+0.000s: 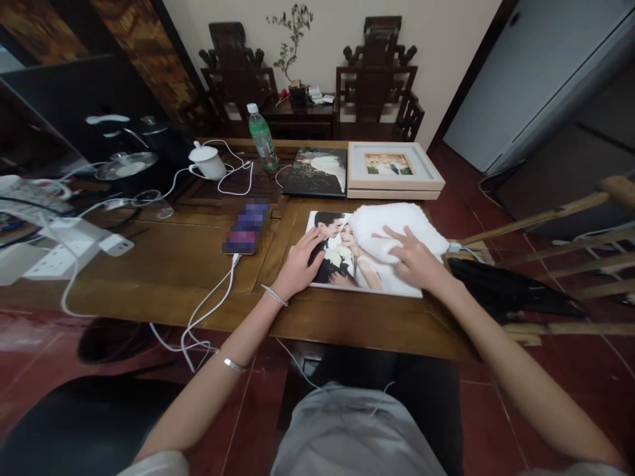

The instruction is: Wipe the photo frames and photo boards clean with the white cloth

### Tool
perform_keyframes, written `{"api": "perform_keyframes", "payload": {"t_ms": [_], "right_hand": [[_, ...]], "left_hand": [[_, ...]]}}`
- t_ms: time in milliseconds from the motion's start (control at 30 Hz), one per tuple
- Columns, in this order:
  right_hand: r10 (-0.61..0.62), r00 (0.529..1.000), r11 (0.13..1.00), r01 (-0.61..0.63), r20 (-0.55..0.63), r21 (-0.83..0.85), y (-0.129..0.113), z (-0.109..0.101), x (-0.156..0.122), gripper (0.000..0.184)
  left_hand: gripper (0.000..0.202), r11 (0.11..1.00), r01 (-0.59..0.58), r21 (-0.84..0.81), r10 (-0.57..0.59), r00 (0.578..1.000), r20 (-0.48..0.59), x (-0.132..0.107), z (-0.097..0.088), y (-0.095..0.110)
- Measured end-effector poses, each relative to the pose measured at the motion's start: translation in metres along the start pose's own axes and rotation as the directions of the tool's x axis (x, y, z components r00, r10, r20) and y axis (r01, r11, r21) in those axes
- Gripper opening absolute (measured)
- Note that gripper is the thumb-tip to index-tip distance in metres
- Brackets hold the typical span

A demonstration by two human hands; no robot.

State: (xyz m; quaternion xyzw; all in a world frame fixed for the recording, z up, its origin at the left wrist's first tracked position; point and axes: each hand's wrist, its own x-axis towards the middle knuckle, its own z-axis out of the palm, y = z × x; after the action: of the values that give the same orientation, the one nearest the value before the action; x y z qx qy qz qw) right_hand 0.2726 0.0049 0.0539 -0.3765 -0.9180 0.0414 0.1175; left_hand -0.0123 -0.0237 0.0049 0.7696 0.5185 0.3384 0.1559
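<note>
A white-edged wedding photo panel (342, 281) lies flat on the wooden table, showing a couple in a dark suit and a white dress. My left hand (303, 263) rests on its left side, fingers spread flat and holding nothing. A fluffy white cloth (411, 221), thick and bunched, covers the panel's upper right part. On this cloth is my right hand (417, 258), gripping it with some fingers stretched over the top and others bent into the pile. The panel's right portion is partly hidden under the cloth and hand.
Behind the panel are a dark photo panel (312, 175) and a pale framed picture (397, 188). A green bottle (262, 140), a lidded white cup (207, 162) and a phone (248, 225) on a cable stand or lie leftward. A power strip (64, 254) sits far left. Wooden bars (540, 218) are rightward.
</note>
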Motion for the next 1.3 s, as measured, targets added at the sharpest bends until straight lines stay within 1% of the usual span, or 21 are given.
{"api": "perform_keyframes", "payload": {"t_ms": [67, 133, 200, 267, 400, 600, 767, 867, 933, 1000, 1067, 1233, 1300], "right_hand": [[0.033, 0.999, 0.999, -0.033, -0.003, -0.023, 0.013, 0.001, 0.014, 0.038], [0.060, 0.998, 0.997, -0.061, -0.007, -0.052, 0.019, 0.003, 0.024, 0.040], [0.071, 0.997, 0.995, -0.072, -0.018, -0.074, 0.020, 0.005, 0.029, 0.040], [0.060, 0.998, 0.995, -0.063, -0.035, -0.076, 0.017, 0.008, 0.028, 0.043], [0.049, 0.996, 0.998, -0.051, -0.073, -0.034, 0.010, 0.012, 0.010, 0.045], [0.003, 0.990, 1.000, -0.007, -0.139, -0.023, -0.006, 0.010, -0.031, 0.029], [-0.016, 0.983, 1.000, 0.018, -0.181, 0.012, -0.023, 0.008, -0.065, 0.027], [-0.026, 0.985, 0.999, 0.032, -0.169, 0.037, -0.027, 0.005, -0.078, 0.028], [-0.034, 0.990, 0.998, 0.042, -0.138, 0.050, -0.025, 0.001, -0.080, 0.029], [-0.040, 0.994, 0.997, 0.045, -0.101, 0.055, -0.020, -0.002, -0.074, 0.031], [-0.034, 0.997, 0.998, 0.037, -0.068, 0.046, -0.013, -0.004, -0.060, 0.032], [0.078, 0.997, 0.996, -0.079, -0.022, -0.028, 0.011, 0.001, -0.003, 0.038], [0.100, 0.995, 0.993, -0.101, -0.019, -0.058, 0.020, 0.003, 0.018, 0.042]], "left_hand": [[0.042, 1.000, 0.000, 0.001, 0.000, 1.000, 0.003, 0.000, 0.000, 0.000], [0.042, 1.000, 0.002, -0.001, -0.002, 1.000, 0.005, 0.000, 0.000, 0.000], [0.042, 1.000, 0.007, -0.002, -0.007, 1.000, 0.006, 0.000, -0.001, 0.000], [0.042, 1.000, 0.007, -0.004, -0.007, 1.000, 0.006, 0.000, 0.000, 0.000], [0.042, 1.000, 0.001, -0.014, -0.001, 1.000, 0.001, 0.000, 0.000, -0.001], [0.041, 1.000, -0.001, -0.012, 0.001, 1.000, 0.000, 0.000, 0.000, 0.000], [0.041, 1.000, -0.002, -0.011, 0.002, 1.000, -0.003, 0.000, 0.000, 0.000], [0.041, 1.000, 0.001, -0.003, -0.001, 1.000, 0.000, 0.000, 0.000, 0.000], [0.041, 1.000, 0.001, -0.001, -0.001, 1.000, -0.003, 0.000, 0.000, 0.000], [0.041, 1.000, 0.001, -0.006, -0.001, 1.000, -0.007, 0.000, 0.000, 0.001], [0.041, 1.000, 0.006, -0.012, -0.006, 1.000, -0.009, 0.000, -0.001, 0.002], [0.040, 1.000, 0.013, -0.021, -0.013, 1.000, -0.005, 0.001, -0.002, 0.003], [0.040, 1.000, 0.023, -0.020, -0.023, 1.000, 0.001, 0.001, -0.003, 0.004]]}}
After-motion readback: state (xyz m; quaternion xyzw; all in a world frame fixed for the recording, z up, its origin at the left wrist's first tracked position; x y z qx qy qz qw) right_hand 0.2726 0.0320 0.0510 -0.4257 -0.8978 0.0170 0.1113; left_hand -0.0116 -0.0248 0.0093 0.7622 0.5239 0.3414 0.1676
